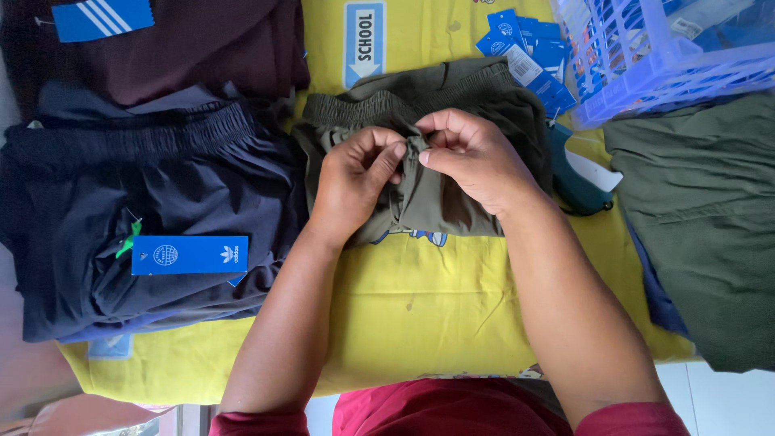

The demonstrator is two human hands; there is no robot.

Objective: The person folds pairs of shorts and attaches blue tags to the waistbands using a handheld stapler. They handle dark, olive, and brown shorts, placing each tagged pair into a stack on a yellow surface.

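Right now both my hands meet over the olive green shorts (420, 194), which lie folded at the upper middle of the frame on the yellow cloth (404, 315) that covers the surface. My left hand (355, 182) has its grip pinched narrow on a small bunch of the olive fabric just below the elastic waistband, thumb and fingertips pressed together on it. My right hand (472, 157) closes its grip on the same bunch from the other side, so the fingertips of both hands almost touch. Whether something small sits between my fingers besides the fabric, I cannot tell.

At the left of the frame lies a stack of dark navy shorts (137, 210), with a blue hang tag (190, 255) resting on top of it. Above that, in the upper left, sits a dark maroon garment (202, 44) with another blue tag (101, 16). A heap of loose blue tags (529, 48) lies at the upper right of the olive shorts, just beside a pale purple plastic basket (670, 69). A dark teal tagging tool (577, 178) lies just right of my right hand. Another green garment (702, 218) fills the right edge.
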